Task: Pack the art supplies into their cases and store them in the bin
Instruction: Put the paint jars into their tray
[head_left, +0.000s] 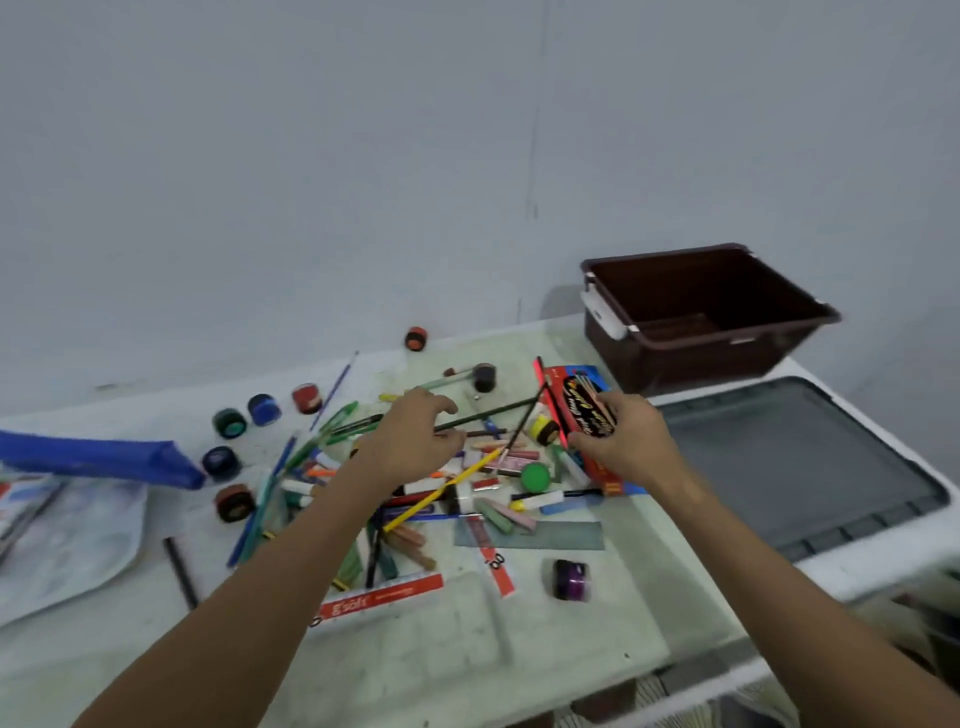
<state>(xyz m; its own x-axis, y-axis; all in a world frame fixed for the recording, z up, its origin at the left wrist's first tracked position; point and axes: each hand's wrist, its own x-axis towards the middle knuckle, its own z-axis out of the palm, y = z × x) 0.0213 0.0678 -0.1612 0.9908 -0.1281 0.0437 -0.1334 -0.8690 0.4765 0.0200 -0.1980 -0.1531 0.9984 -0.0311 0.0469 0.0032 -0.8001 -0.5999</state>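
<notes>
The right hand (621, 436) gripped the red pencil box (587, 415); the left hand (415, 436) pinched a dark pencil (483, 415). Sorting seemed barely begun; next, slide it in. The bin (701, 317) sat at one o'clock.

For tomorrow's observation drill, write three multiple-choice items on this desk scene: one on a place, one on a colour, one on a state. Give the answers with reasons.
1. Where is the bin?
A. far right, by the wall
B. near left corner
C. under the table

2. What colour is the pouch at left?
A. yellow
B. blue
C. white

3. What is the right hand doing?
A. lying flat and empty
B. holding a pencil box
C. lifting the bin

Answers:
1 A, the brown bin stands at the table's far right against the wall.
2 B, the long pouch is plainly blue.
3 B, its fingers curl round the box, while the left hand reaches over the pile.
</notes>
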